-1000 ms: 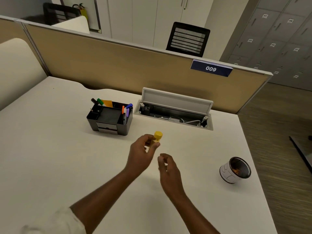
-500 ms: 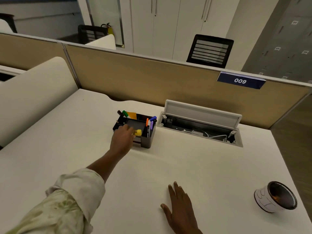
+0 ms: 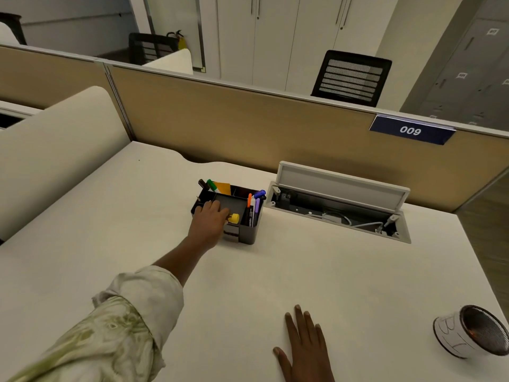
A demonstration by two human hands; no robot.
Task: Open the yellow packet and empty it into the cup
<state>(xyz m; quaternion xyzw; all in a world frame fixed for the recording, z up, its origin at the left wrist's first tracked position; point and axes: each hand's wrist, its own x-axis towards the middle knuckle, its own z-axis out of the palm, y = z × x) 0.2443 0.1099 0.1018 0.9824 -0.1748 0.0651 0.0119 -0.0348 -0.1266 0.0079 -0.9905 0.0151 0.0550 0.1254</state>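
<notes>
My left hand (image 3: pixel 209 220) reaches over the front of a black desk organiser (image 3: pixel 249 235) and pinches a small crumpled yellow packet (image 3: pixel 234 218) above its middle compartment. My right hand (image 3: pixel 303 346) lies flat and open on the white desk, palm down, near the front edge. A white cup (image 3: pixel 451 339) with a dark inside stands at the far right of the desk, well away from both hands.
The organiser holds several markers (image 3: pixel 253 205) and an orange card (image 3: pixel 222 187). Behind it to the right, a cable hatch (image 3: pixel 341 188) in the desk stands with its lid raised. A tan partition (image 3: pixel 248 125) bounds the desk's back edge.
My left hand has carried the yellow packet from mid-desk to the organiser. My right hand has dropped flat onto the desk. The view has shifted left, so the cup sits nearer the right edge.
</notes>
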